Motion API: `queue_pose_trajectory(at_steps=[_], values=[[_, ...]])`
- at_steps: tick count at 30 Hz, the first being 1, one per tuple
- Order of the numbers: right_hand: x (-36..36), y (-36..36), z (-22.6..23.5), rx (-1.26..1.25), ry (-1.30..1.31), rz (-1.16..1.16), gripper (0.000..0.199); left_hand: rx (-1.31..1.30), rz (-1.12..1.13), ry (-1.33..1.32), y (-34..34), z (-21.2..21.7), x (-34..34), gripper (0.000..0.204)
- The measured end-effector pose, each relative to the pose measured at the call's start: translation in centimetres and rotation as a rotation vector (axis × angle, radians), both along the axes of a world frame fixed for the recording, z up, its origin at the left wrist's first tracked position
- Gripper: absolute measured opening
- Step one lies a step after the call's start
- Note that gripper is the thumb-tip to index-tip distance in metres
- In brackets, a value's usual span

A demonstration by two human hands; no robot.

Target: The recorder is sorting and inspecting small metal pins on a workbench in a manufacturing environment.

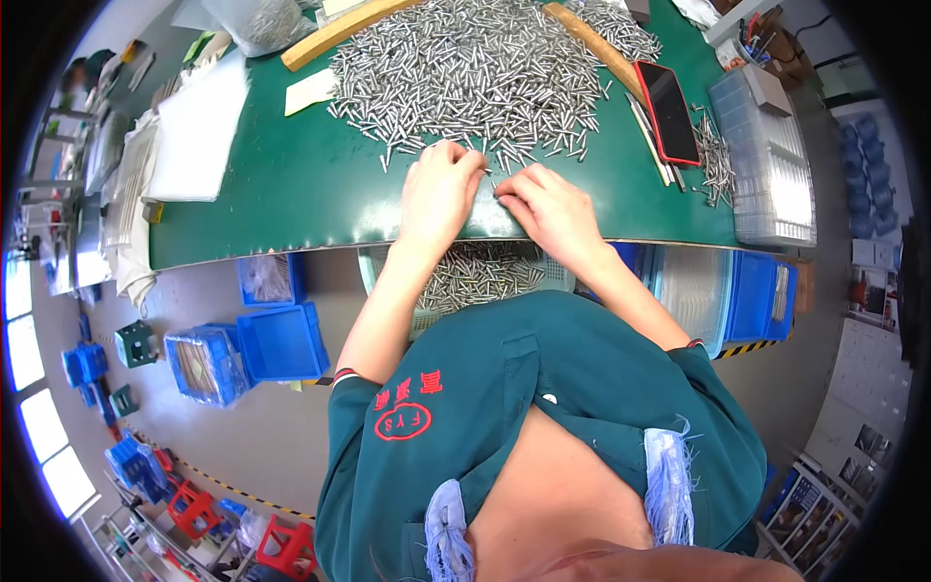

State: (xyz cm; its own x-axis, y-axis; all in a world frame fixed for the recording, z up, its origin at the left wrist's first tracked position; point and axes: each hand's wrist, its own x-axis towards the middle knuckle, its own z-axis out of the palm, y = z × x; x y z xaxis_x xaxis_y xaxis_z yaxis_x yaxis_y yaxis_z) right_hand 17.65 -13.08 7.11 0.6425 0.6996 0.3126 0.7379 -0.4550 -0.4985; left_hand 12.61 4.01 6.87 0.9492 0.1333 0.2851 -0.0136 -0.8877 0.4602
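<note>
A broad heap of small silvery metal pins (475, 73) covers the far middle of the green table (320, 194). At the heap's near edge, my left hand (441, 189) is closed in a pinch, its fingertips beside a few loose pins. My right hand (555, 209) is pinched too, its fingertips almost meeting the left ones. A thin metal bit shows between the two hands, too small to tell which one holds it. Below the table edge, in front of my body, a pale green basket (369, 269) holds many more pins (480, 276).
Wooden bars (344, 34) flank the heap. To the right lie a red-edged phone (669, 114), thin sticks (652, 141), loose pins (716, 160) and clear plastic trays (771, 160). White sheets (199, 126) lie at left. Blue crates (281, 344) stand on the floor.
</note>
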Motion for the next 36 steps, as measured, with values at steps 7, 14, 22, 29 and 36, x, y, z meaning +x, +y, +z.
queue_pose_trajectory(at_steps=[7, 14, 22, 29, 36], values=[[0.7, -0.4, 0.3, 0.012, 0.061, 0.015, 0.010, 0.018, -0.168, 0.022, 0.3, 0.6, -2.4, 0.012], [0.6, 0.4, 0.3, 0.002, 0.077, 0.101, 0.013, -0.072, 0.096, 0.033, -0.9, 0.3, -3.4, 0.017], [0.6, 0.5, 0.7, -0.014, 0.108, 0.106, 0.026, -0.271, 0.120, 0.043, -1.0, 2.0, -4.9, 0.018], [0.6, 1.0, -0.1, -0.018, -0.043, 0.169, 0.017, -1.245, -0.190, 0.656, -0.9, 0.5, -7.6, 0.025], [-1.0, -0.8, 0.8, -0.090, 0.154, 0.296, 0.018, -2.200, -0.053, 0.679, -2.1, -1.7, -7.8, 0.034]])
